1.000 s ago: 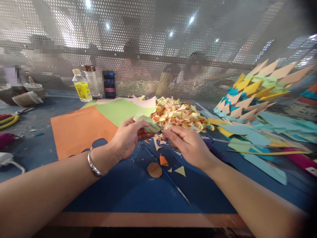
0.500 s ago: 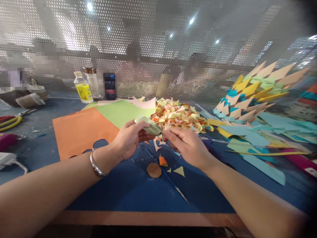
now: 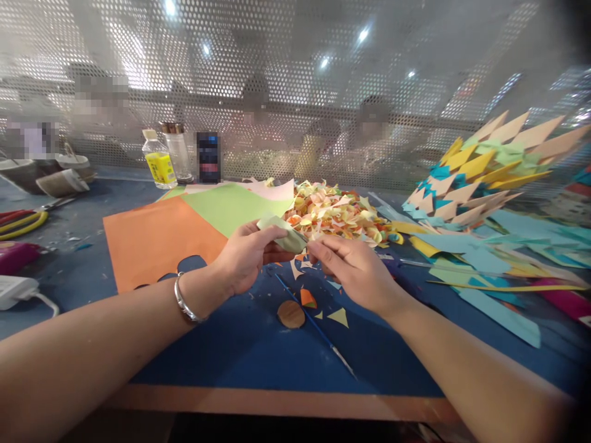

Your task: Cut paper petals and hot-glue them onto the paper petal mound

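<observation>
My left hand [image 3: 249, 253] is closed on a piece of pale green paper [image 3: 282, 232], thumb on top and fingers underneath. Close by on the right, my right hand [image 3: 351, 266] makes a pinch at the paper's corner. A thin dark tip shows there against the paper; the rest of that tool is hidden by the fingers. Below the hands, a round wooden disc [image 3: 291, 314] lies beside a blue-handled brush [image 3: 323, 335]. An orange scrap [image 3: 308, 299] and a pale yellow triangular offcut [image 3: 339, 317] are near them on the blue table top [image 3: 221, 351].
Orange [image 3: 152, 237] and green paper sheets [image 3: 235, 206] lie behind my left hand. A heap of cut paper pieces [image 3: 332, 212] is behind my right. Further right stands a spiky folded-paper form [image 3: 484, 169]. A bottle [image 3: 159, 161] and phone [image 3: 208, 159] stand at the back; yellow-handled scissors [image 3: 30, 224] lie left.
The whole view has shifted slightly, with everything a little further right. Both hands keep the same hold around the pale green paper.
</observation>
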Demonstrator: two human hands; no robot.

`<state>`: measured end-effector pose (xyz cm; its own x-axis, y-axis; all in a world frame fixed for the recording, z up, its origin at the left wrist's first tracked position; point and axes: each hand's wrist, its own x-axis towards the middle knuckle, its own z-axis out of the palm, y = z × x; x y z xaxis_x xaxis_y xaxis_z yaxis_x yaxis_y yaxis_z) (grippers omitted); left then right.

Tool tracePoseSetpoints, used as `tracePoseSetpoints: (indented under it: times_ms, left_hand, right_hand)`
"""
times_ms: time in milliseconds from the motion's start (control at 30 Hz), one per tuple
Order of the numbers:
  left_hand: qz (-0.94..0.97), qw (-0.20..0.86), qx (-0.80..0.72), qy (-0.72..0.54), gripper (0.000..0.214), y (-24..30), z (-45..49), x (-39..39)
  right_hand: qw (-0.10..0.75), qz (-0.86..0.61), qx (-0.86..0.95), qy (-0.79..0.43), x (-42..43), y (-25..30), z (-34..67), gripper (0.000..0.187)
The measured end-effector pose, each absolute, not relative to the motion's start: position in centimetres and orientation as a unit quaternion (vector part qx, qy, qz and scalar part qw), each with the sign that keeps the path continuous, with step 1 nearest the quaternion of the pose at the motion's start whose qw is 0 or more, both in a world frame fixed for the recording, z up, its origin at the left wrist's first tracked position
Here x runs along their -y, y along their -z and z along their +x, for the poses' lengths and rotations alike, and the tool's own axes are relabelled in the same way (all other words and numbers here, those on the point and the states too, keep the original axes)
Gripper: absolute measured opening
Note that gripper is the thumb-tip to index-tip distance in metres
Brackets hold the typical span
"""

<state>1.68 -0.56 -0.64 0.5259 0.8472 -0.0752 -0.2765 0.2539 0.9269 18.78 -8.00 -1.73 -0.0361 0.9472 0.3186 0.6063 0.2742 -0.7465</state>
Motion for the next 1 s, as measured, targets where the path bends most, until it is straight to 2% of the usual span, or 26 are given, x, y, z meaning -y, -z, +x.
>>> tracePoseSetpoints:
  times_ms: [1000]
  left_hand:
    - [0.501,0.728,-0.287,-0.37,0.006,0.67,1.72,0.91]
  right_hand:
    - [0.398,-0.567,0.696,-0.187,8.26,1.59,18.65,0.045]
